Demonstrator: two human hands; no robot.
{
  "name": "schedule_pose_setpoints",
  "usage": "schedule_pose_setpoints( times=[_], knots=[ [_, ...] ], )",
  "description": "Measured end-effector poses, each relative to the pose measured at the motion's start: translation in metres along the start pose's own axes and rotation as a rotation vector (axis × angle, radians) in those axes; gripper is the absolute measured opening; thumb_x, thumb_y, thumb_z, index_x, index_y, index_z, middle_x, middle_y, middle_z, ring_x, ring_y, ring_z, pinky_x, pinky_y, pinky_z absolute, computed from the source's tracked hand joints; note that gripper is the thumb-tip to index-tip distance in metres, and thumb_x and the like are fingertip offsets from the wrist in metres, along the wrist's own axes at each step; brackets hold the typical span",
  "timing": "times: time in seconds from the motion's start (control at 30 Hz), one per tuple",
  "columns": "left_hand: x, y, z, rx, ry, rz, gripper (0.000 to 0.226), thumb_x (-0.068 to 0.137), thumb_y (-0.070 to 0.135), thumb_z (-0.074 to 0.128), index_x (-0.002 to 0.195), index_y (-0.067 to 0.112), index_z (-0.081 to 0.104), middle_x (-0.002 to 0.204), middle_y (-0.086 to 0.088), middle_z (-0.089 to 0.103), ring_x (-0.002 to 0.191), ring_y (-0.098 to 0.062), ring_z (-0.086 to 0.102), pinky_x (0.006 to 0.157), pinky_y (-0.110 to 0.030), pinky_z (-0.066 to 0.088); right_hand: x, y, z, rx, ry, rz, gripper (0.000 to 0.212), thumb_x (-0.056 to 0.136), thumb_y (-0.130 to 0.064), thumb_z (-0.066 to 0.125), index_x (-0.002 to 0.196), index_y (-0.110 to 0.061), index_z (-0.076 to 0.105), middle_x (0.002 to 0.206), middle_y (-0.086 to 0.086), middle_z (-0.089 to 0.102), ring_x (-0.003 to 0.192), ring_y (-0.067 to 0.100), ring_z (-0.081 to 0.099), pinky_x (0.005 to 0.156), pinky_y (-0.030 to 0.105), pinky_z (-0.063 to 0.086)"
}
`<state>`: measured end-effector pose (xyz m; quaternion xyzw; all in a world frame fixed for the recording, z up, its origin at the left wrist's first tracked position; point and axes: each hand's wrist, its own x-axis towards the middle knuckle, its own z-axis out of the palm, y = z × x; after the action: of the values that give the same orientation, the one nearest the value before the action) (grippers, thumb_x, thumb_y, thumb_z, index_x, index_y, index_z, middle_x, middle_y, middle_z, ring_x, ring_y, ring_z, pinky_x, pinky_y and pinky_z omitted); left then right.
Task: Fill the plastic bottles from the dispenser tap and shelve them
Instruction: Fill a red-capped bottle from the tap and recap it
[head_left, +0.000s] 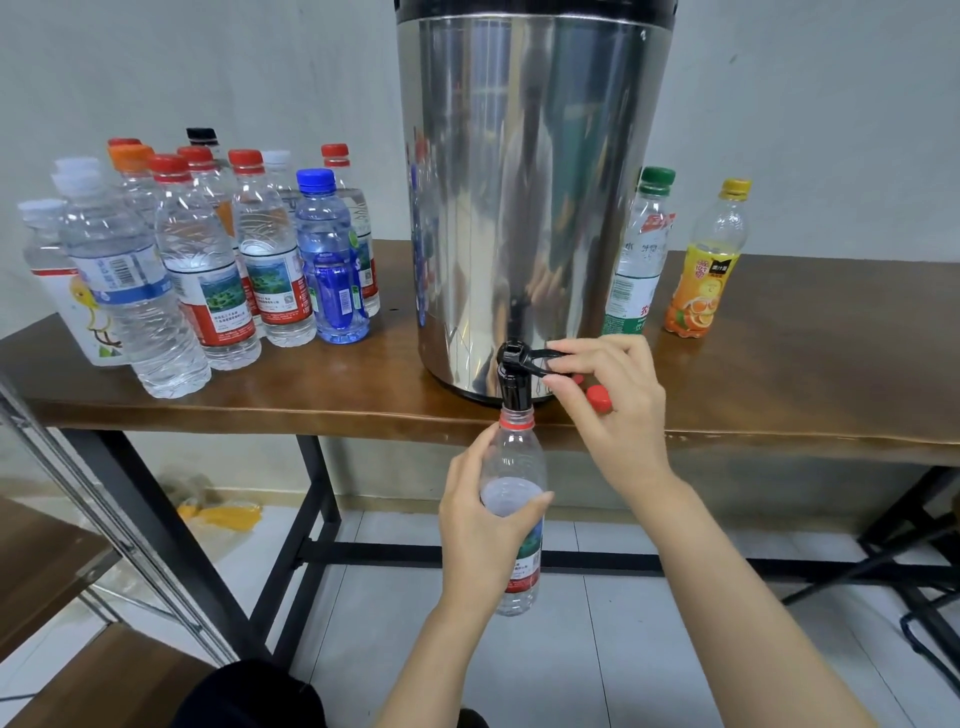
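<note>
the dispenser (535, 182) loses its top to the upper edge. the left hand (483, 525) hides most of the label on the bottle (514, 452); the right hand (618, 415) half covers a red cap (598, 399).

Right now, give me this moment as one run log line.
step: filling | left hand: holds uncapped bottle under tap | right hand: pinches tap lever | fill: partial | dispenser: on table

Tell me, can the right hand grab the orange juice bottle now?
Probably not yet: the right hand is busy pinching the tap lever. Nothing stands in front of the juice bottle, though, so it likely could after letting go.
</note>
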<state>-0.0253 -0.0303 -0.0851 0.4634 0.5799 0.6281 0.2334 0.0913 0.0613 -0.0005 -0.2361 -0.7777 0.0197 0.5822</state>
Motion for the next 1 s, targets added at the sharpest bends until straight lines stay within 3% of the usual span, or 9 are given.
schedule_pose_setpoints(
  times=[0.17,0.3,0.43,0.67,1.0],
  knots=[
    [-0.001,0.000,0.001,0.008,0.019,-0.001,0.083,0.068,0.020,0.089,0.131,0.053,0.047,0.127,0.025,0.053,0.121,0.002,0.051,0.101,-0.038,0.051,-0.007,-0.001,0.008,0.041,0.081,0.058,0.019,0.092,-0.025,0.065,0.094,-0.008,0.072,0.109,-0.005,0.067,0.101,0.021,0.053,0.084,0.035,0.049],
    [-0.003,0.001,0.003,0.012,0.034,-0.003,0.082,0.069,0.019,0.089,0.131,0.052,0.047,0.129,0.025,0.053,0.123,-0.003,0.051,0.101,-0.039,0.051,-0.012,-0.005,0.015,0.104,0.120,0.100,0.016,0.092,-0.025,0.064,0.096,-0.010,0.070,0.111,-0.008,0.066,0.103,0.019,0.054,0.079,0.046,0.052],
    [-0.003,0.001,0.005,0.015,0.029,-0.010,0.082,0.069,0.019,0.088,0.132,0.051,0.046,0.130,0.022,0.052,0.124,-0.009,0.052,0.101,-0.040,0.052,-0.013,-0.006,0.014,0.131,0.129,0.120,0.015,0.093,-0.025,0.064,0.097,-0.012,0.070,0.112,-0.011,0.065,0.104,0.015,0.054,0.079,0.048,0.052],
    [-0.004,0.002,0.003,0.024,0.031,0.011,0.082,0.071,0.017,0.087,0.135,0.045,0.046,0.128,0.027,0.050,0.120,0.013,0.045,0.102,-0.024,0.046,-0.014,-0.006,0.016,0.161,0.123,0.153,0.016,0.093,-0.027,0.063,0.099,-0.014,0.070,0.114,-0.011,0.065,0.106,0.011,0.052,0.080,0.051,0.052],
    [-0.002,0.001,0.004,0.080,0.043,0.042,0.083,0.071,0.020,0.087,0.138,0.043,0.045,0.130,0.022,0.048,0.121,0.012,0.043,0.105,-0.030,0.046,-0.015,-0.007,0.017,0.184,0.136,0.160,0.012,0.093,-0.024,0.065,0.099,-0.015,0.070,0.114,-0.009,0.066,0.104,0.019,0.056,0.079,0.051,0.052]
  ],
)
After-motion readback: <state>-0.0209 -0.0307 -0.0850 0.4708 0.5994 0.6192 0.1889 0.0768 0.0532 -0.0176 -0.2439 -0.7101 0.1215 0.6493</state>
